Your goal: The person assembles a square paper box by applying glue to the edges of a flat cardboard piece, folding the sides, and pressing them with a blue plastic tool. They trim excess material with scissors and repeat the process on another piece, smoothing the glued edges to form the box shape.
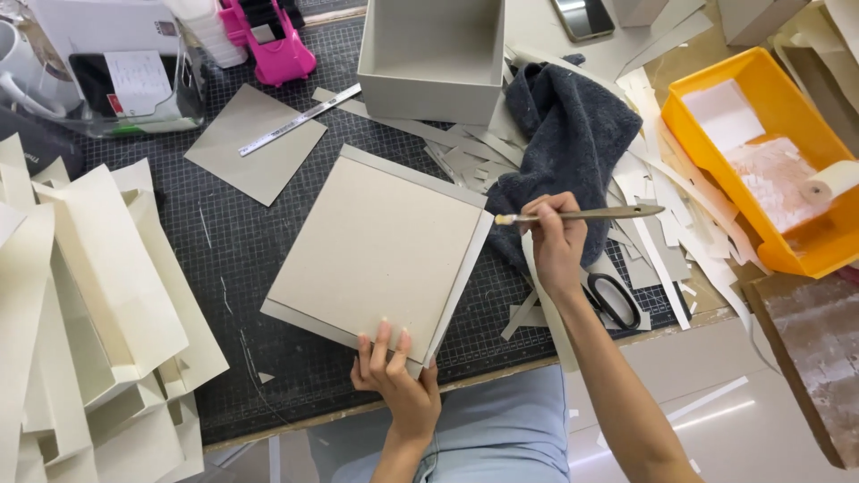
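Note:
A square of grey-brown cardboard (376, 250) lies tilted on a slightly larger grey sheet on the dark cutting mat (242, 268). My left hand (394, 376) presses its fingers on the near corner of the cardboard. My right hand (553, 241) grips a thin brush (582, 214), held level, with its bristle tip just off the cardboard's right corner. The hand hovers over a dark grey towel (573, 125).
An open grey box (429, 85) stands behind the cardboard. A metal ruler (300, 119) rests on another grey sheet. Folded cream paper pieces (89, 295) are stacked at left. A yellow tray (769, 161) with a paper roll sits at right. Scissors (616, 300) lie among paper strips.

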